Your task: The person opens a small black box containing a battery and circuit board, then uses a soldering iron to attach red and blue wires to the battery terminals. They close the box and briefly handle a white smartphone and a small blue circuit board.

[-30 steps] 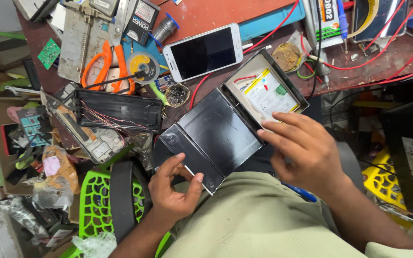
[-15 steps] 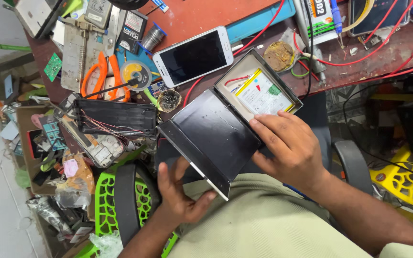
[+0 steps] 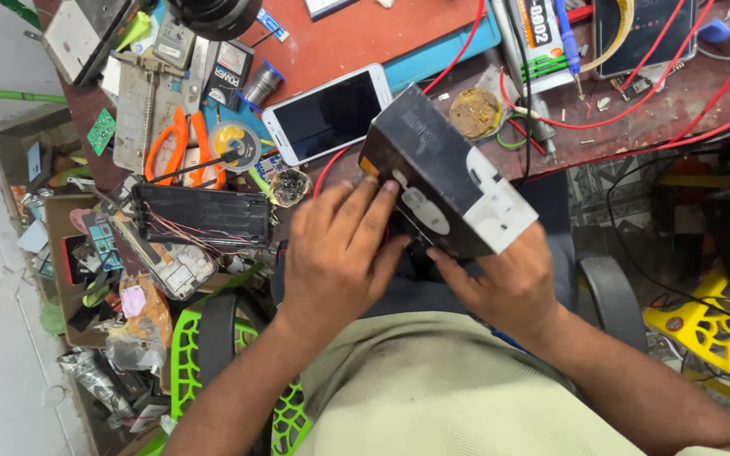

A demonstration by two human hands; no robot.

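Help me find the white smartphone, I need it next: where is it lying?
In the head view the white smartphone lies screen-up on the red bench top, upper centre, just left of the black device held in both hands, right of the orange pliers.

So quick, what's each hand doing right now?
Left hand: fingers pressed on the black device, gripping its near edge.
Right hand: holding the same device from underneath.

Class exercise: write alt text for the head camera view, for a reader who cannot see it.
Seen from above, a person's left hand and right hand hold a black box-shaped device with white parts over their lap. Behind it, a cluttered red workbench carries a white smartphone, orange pliers and red wires.
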